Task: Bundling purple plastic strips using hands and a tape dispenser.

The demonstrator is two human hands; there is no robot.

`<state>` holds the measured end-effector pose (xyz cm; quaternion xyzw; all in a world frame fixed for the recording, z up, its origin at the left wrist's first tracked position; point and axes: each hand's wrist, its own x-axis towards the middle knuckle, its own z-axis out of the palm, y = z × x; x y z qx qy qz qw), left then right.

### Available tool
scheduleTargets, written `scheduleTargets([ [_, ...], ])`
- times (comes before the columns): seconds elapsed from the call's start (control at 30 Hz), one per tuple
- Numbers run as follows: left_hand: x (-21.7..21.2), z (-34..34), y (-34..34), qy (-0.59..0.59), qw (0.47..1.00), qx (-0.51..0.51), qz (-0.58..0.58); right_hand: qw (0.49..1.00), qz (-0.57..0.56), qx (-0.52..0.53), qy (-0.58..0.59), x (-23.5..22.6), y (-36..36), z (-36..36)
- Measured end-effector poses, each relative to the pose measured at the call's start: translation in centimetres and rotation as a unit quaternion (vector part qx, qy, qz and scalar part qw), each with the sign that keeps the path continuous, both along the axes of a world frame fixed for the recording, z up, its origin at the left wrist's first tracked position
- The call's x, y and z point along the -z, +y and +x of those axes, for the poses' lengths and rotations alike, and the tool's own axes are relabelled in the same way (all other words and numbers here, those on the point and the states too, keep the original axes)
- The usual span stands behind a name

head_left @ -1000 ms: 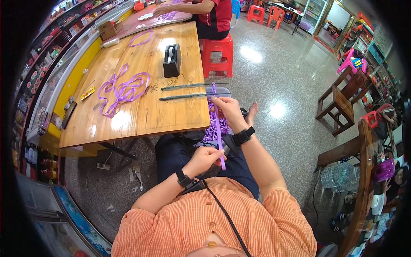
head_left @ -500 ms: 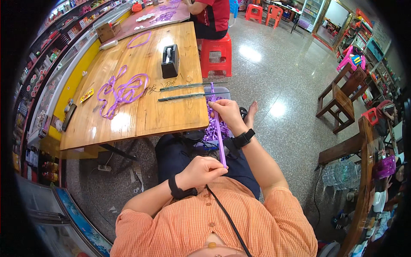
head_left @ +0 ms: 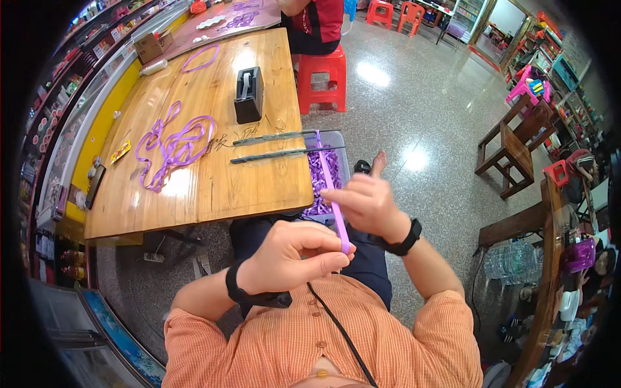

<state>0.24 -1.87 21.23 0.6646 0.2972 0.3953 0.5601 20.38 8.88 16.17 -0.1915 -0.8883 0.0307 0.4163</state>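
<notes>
While a grey bin (head_left: 336, 143) heaped with purple strips (head_left: 317, 184) sits just past the near right corner of the wooden tabletop (head_left: 213, 187), a seated person stretches one long purple strip (head_left: 330, 187) between both hands. The left hand (head_left: 291, 255) is clenched on the strip's near end, thumb pressed to curled fingers; the right hand (head_left: 365, 204) pinches it higher up, and its far end rises over the bin. The hands and the tabletop's near edge hide much of the bin's contents. Two thin dark rods (head_left: 278, 145) lie across the tabletop's right edge, their tips over the bin. Farther along that edge stands a black tape dispenser (head_left: 249, 94); loose purple loops (head_left: 171, 145) lie toward the left edge. At the far end, a cardboard box (head_left: 154, 45), its contents indiscernible, and a second person in red (head_left: 317, 22), cut off by the frame.
</notes>
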Motion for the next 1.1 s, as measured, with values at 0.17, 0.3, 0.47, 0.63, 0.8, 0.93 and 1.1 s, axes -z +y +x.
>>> scheduleTargets([
  [0.17, -4.5, -1.0, 6.0, -0.097, 0.979, -0.176, 0.043, 0.99, 0.113, 0.066, 0.052, -4.6, 8.6, -1.7],
  [0.3, -5.8, -2.9, 12.8, -0.068, 0.952, -0.261, 0.145, 0.992, 0.058, 0.081, 0.077, -4.7, 16.8, -4.3],
  [0.47, -3.8, -3.6, 17.7, 0.055, 0.955, -0.266, 0.115, 0.99, -0.115, 0.075, 0.028, 1.3, 22.6, -5.5],
  [0.63, -1.8, -3.9, 19.7, 0.144, 0.96, -0.228, 0.069, 0.925, -0.37, 0.066, -0.053, 5.6, 23.7, -5.9],
  [0.8, 3.5, -3.5, 23.1, 0.387, 0.887, -0.125, 0.219, 0.761, -0.642, -0.045, 0.081, 11.7, 22.3, -5.5],
  [0.93, 5.2, -3.6, 23.6, 0.438, 0.865, -0.088, 0.23, 0.644, -0.753, -0.074, 0.111, 12.3, 16.0, -4.1],
  [1.1, 5.3, -3.6, 23.6, 0.415, 0.889, -0.089, 0.172, 0.514, -0.808, -0.13, 0.258, 13.7, 8.2, -2.1],
])
